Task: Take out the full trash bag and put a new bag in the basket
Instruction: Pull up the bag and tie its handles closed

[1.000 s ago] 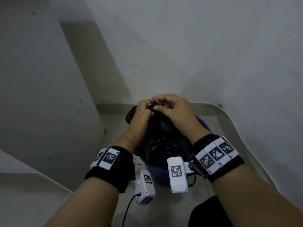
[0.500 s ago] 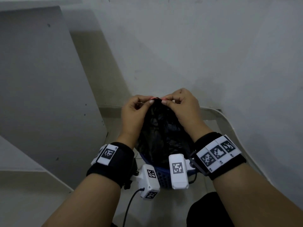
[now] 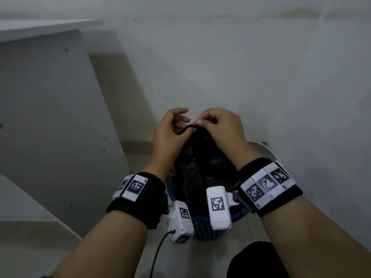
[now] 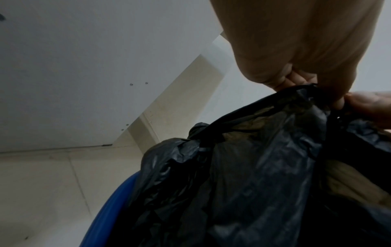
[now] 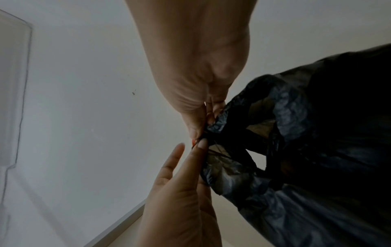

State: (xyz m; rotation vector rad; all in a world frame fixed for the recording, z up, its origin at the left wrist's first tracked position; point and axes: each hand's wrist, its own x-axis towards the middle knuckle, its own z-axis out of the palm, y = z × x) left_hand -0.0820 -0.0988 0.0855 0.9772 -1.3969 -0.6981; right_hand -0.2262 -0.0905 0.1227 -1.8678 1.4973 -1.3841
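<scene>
A black trash bag (image 3: 200,167) stands in a blue perforated basket (image 3: 200,230) on the floor, its top gathered into a peak above the rim. My right hand (image 3: 200,123) pinches that peak between thumb and fingertips, as the right wrist view (image 5: 201,132) also shows. My left hand (image 3: 183,125) holds a dark strip of the bag's edge against the thumb, its outer fingers spread loosely. In the left wrist view the left hand (image 4: 330,93) grips the bag's folded edge (image 4: 253,113), and the basket's blue rim (image 4: 118,197) shows below. The bag's contents are hidden.
The basket stands in a corner of white walls (image 3: 261,77). A grey panel (image 3: 50,117) slants close on the left. Pale tiled floor (image 3: 120,257) lies around it. A cable (image 3: 158,251) hangs from my left wrist camera. Dark clothing (image 3: 253,261) is at the bottom.
Both hands have risen with the bag's top, stretching the bag taller above the basket. The left hand's outer fingers have spread out.
</scene>
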